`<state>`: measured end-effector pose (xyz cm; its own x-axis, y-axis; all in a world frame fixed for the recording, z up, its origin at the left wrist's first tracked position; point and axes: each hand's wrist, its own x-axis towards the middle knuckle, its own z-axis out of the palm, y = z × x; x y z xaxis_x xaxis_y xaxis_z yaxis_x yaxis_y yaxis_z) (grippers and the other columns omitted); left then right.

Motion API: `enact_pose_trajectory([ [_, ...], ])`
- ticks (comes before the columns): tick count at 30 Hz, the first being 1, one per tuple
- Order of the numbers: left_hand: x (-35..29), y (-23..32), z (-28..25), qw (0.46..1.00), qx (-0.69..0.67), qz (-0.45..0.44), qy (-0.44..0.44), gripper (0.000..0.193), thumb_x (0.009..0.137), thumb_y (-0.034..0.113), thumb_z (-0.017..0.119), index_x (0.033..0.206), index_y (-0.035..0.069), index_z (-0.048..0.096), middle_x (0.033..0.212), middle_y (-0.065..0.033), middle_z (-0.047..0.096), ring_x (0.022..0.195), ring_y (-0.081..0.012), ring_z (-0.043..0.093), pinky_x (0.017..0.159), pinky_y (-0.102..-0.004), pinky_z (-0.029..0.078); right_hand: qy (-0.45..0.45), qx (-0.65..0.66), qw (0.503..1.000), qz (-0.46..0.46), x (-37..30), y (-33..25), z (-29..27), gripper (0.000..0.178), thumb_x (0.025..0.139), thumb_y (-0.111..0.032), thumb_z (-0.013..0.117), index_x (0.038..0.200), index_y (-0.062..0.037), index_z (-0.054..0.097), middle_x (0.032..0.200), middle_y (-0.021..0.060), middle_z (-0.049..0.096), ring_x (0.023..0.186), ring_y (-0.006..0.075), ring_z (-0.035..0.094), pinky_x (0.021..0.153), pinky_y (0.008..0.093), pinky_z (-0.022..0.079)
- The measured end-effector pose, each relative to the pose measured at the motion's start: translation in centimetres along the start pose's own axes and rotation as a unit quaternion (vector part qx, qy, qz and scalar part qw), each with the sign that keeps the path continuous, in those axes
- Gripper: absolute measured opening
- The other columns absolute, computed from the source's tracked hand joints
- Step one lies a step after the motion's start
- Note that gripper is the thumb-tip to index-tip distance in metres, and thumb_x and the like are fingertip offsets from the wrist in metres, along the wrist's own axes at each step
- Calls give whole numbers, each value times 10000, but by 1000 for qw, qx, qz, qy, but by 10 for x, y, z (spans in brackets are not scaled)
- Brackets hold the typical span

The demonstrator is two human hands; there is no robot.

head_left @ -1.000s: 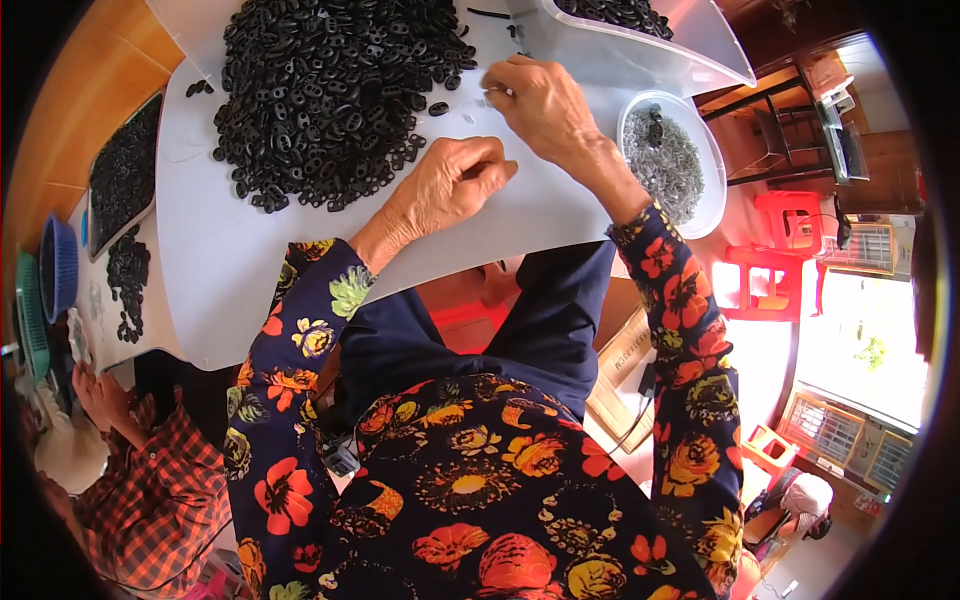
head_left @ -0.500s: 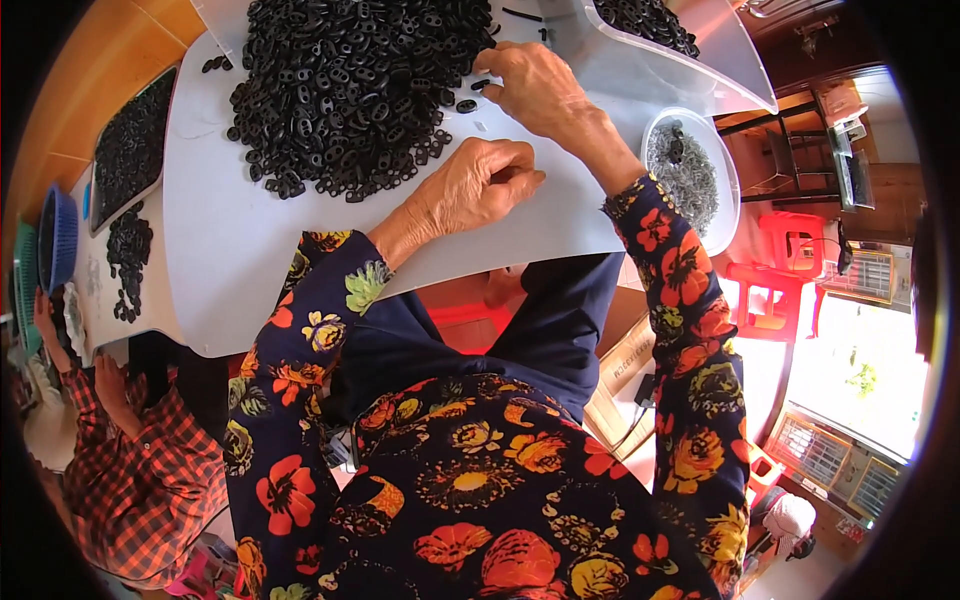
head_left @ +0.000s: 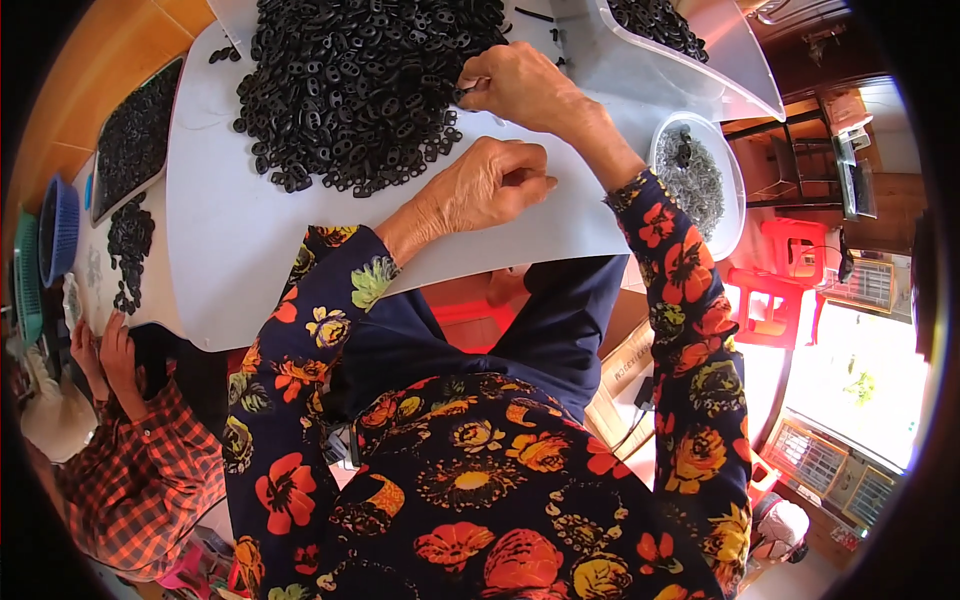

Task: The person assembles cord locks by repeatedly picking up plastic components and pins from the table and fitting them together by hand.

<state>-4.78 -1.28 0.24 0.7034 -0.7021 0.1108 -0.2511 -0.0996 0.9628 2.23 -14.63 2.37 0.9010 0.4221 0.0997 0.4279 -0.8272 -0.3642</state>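
Note:
A large heap of small black oval pieces with two holes [head_left: 345, 95] lies on the pale tabletop [head_left: 225, 260]. My right hand [head_left: 525, 90] is at the heap's right edge, thumb and fingers pinched on one small black piece [head_left: 463, 94] that shows only partly. Nearer to me, my left hand [head_left: 485, 183] is held over the table in a loose fist, thumb against the curled fingers. Whatever sits inside that fist is hidden.
Right of my forearm stands a round white tub [head_left: 738, 205] of small clear pieces. A clear plastic bin [head_left: 735, 85] with black pieces is at the far right. Left are a tray of black pieces [head_left: 135, 140], a blue basket [head_left: 58, 230] and a co-worker in a checked shirt [head_left: 150, 480].
My right hand has moved slightly left and closed at the heap's edge; the loose black piece by its fingers no longer shows on the table. My left hand stays almost still. The co-worker's hands have shifted.

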Motion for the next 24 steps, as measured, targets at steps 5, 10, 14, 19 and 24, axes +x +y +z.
enact_pose_trajectory([
  [5,0,-4,2,1000,-19,6,2,197,815,139,594,711,-21,542,583,-72,535,558,-144,483,554,-299,407,5,18,999,-46,0,2,8,206,732,-122,669,924,-49,681,826,130,686,787,307,654,732,373,525],
  [10,-2,-3,1,1000,-21,-19,-7,171,821,136,591,730,-6,559,613,-3,508,605,-82,472,580,-258,401,-13,-27,999,-31,2,-9,11,194,767,-131,649,949,-71,678,857,132,678,833,315,645,761,418,511],
  [14,-1,-1,1,1000,0,-23,-14,166,815,138,592,742,-9,562,615,-8,509,612,-82,479,586,-264,408,14,-37,999,-38,0,-7,12,165,767,-150,655,907,-65,676,832,124,677,832,314,643,751,424,511],
  [19,0,-4,1,1000,-12,-2,1,171,814,135,596,738,-14,562,604,-39,530,586,-110,481,569,-278,410,33,38,999,-10,-3,-8,3,113,743,-102,646,834,-39,668,778,137,669,707,302,639,683,375,518],
  [24,-1,-4,2,1000,-12,21,8,158,817,125,593,742,-11,566,597,-64,556,561,-123,488,543,-288,412,45,64,997,-4,-12,-4,-8,132,777,-101,638,888,-38,672,772,142,670,686,269,640,671,351,515],
])
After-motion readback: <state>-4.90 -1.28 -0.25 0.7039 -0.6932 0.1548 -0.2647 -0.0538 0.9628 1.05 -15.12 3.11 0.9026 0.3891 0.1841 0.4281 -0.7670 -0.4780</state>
